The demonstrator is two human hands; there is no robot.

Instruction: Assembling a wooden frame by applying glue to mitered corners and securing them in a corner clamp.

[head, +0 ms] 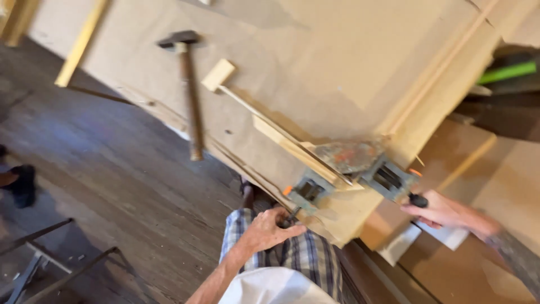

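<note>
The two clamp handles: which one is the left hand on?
The left hand is on the screw handle nearer the plaid shorts. The other, black-tipped handle is at the right hand.

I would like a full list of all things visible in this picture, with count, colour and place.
Corner clamp: one, grey with orange parts, at the bench's near corner.
Wooden strips: two, pale, held in the clamp.
Hammer: one, dark head, brown handle, on the bench.
Wood block: one, pale, beside the hammer.
Bench: one, tan board top.
Floor: dark wood, left.
Left hand: on one clamp screw.
Right hand: on the black screw handle.
</note>
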